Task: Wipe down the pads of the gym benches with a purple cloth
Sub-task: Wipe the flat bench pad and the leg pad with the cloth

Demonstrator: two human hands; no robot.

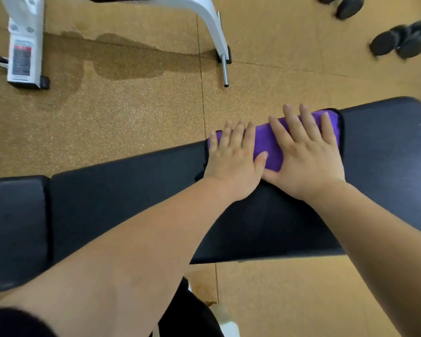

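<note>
L hand (231, 164) and R hand (306, 154) both pressing flat on purple cloth (269, 142), fingers straight and slightly spread, nothing pinched. L covering cloth's left end, R lying over its right part, thumbs close together btwn them. Cloth lying folded along far edge of long black bench pad (131, 190), centre-right of frame. Shorter pad (15, 227) sitting just beside it at left edge. White equip frame (24, 45) standing upper left on tan floor (131, 117); dumbbells (399, 42) lying upper right, blurry.
</note>
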